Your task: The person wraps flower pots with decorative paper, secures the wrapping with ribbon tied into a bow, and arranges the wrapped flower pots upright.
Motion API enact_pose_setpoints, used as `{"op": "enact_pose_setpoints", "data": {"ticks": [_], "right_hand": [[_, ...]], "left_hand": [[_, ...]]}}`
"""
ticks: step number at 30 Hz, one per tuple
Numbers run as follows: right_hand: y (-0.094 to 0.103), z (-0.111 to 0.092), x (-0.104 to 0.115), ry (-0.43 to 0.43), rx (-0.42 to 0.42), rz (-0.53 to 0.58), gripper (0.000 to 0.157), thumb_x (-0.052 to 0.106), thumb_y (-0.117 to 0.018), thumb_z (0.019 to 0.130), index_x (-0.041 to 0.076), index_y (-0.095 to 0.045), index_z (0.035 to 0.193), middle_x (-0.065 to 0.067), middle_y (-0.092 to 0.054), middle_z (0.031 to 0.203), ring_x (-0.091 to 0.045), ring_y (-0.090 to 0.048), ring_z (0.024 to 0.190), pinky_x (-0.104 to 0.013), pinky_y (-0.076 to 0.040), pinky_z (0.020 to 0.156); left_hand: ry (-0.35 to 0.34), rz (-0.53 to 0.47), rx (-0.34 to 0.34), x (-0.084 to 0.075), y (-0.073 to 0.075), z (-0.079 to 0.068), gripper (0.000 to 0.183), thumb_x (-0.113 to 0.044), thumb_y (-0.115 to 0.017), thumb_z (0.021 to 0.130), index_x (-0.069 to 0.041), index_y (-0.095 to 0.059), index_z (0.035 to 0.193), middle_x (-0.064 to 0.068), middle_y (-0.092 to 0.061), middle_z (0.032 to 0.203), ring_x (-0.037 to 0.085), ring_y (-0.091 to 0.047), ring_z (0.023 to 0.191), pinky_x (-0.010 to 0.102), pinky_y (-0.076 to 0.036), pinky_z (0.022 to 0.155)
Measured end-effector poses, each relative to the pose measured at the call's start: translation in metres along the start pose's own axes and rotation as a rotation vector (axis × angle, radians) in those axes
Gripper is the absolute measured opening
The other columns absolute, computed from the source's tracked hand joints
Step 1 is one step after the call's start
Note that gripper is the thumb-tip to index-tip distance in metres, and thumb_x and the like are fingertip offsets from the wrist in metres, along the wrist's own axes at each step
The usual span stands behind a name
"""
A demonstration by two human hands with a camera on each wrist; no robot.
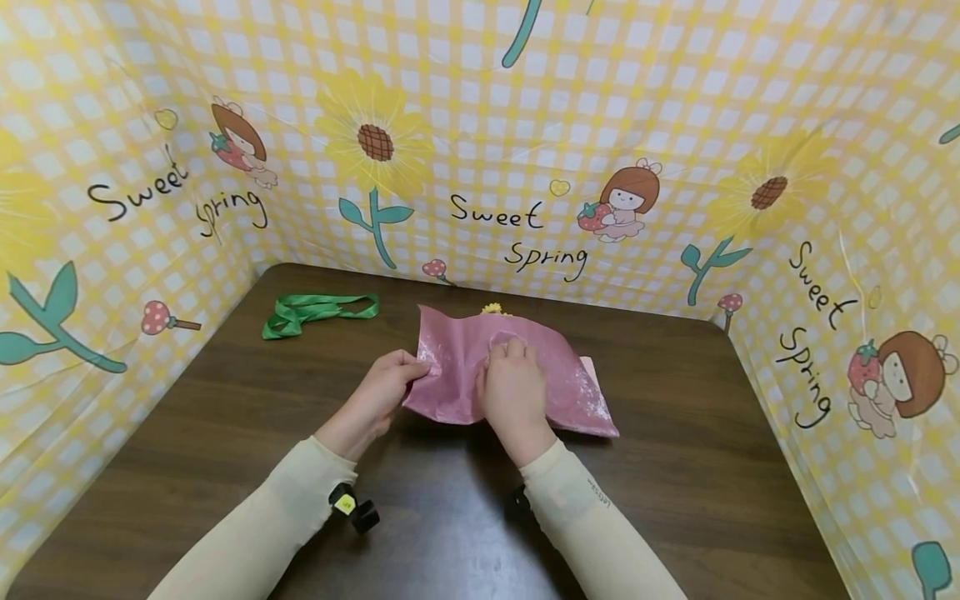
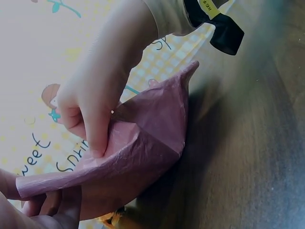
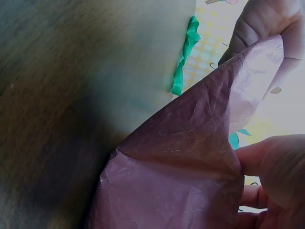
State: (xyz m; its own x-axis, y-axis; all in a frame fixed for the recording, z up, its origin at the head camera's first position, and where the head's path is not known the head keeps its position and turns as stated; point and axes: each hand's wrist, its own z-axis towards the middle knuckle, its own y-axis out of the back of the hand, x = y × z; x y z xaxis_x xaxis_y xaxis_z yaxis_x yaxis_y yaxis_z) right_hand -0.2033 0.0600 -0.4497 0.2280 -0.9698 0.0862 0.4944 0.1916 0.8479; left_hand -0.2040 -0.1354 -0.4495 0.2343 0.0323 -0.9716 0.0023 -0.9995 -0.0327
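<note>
A sheet of crinkled pink wrapping paper (image 1: 450, 392) stands raised and creased above the table's middle. My left hand (image 1: 382, 390) pinches its left edge between thumb and fingers; in the left wrist view that paper (image 2: 157, 114) passes between them. With curled fingers my right hand (image 1: 516, 387) grips the paper near its middle, and the right wrist view shows the thumb on one side of a fold (image 3: 190, 167). Small yellow flowers (image 1: 492, 308) peek out over the back edge. A paler pink piece (image 1: 589, 367) shows behind the right side. Most of what lies behind the paper is hidden.
A loosely folded green ribbon (image 1: 315, 310) lies at the back left of the dark wooden table (image 1: 675, 467). Yellow checked cloth (image 1: 480, 150) with printed flowers and figures walls the table at the back and both sides.
</note>
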Motion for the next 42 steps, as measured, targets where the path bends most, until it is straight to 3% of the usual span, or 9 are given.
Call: {"op": "enact_pose_setpoints", "data": {"ticks": [7,19,33,42], "right_hand": [[-0.001,0.001,0.002,-0.001,-0.021,0.002,0.024,0.027,-0.074,0.089,0.004,-0.071,0.096,-0.013,-0.059,0.091,-0.034,-0.061,0.087,-0.045,-0.056,0.061],[-0.001,0.001,0.004,0.000,-0.003,-0.007,0.026,0.029,-0.075,0.089,0.005,-0.071,0.096,-0.013,-0.059,0.091,-0.032,-0.060,0.087,-0.043,-0.058,0.061],[-0.003,0.001,0.006,0.003,0.047,-0.042,0.031,0.032,-0.075,0.090,0.004,-0.071,0.101,-0.013,-0.058,0.093,-0.031,-0.059,0.088,-0.042,-0.058,0.063],[-0.002,0.000,0.007,0.014,0.052,-0.051,0.034,0.034,-0.075,0.089,0.004,-0.071,0.104,-0.013,-0.059,0.095,-0.030,-0.058,0.088,-0.040,-0.058,0.064]], "left_hand": [[-0.028,0.055,0.006,-0.003,-0.004,-0.001,0.013,-0.010,-0.068,0.096,-0.006,-0.061,0.085,0.001,-0.058,0.089,0.015,-0.057,0.085,0.026,-0.049,0.073],[-0.067,0.128,0.009,-0.008,-0.010,-0.001,0.016,-0.014,-0.070,0.095,-0.003,-0.062,0.086,0.001,-0.058,0.084,0.016,-0.055,0.084,0.029,-0.047,0.074],[-0.059,0.090,0.033,-0.015,-0.022,-0.001,0.012,-0.006,-0.067,0.096,-0.001,-0.061,0.087,0.004,-0.058,0.089,0.016,-0.056,0.084,0.027,-0.049,0.071],[-0.036,0.091,0.042,-0.017,-0.028,-0.002,0.014,-0.009,-0.065,0.098,0.002,-0.060,0.093,0.011,-0.060,0.100,0.021,-0.058,0.091,0.028,-0.051,0.074]]}}
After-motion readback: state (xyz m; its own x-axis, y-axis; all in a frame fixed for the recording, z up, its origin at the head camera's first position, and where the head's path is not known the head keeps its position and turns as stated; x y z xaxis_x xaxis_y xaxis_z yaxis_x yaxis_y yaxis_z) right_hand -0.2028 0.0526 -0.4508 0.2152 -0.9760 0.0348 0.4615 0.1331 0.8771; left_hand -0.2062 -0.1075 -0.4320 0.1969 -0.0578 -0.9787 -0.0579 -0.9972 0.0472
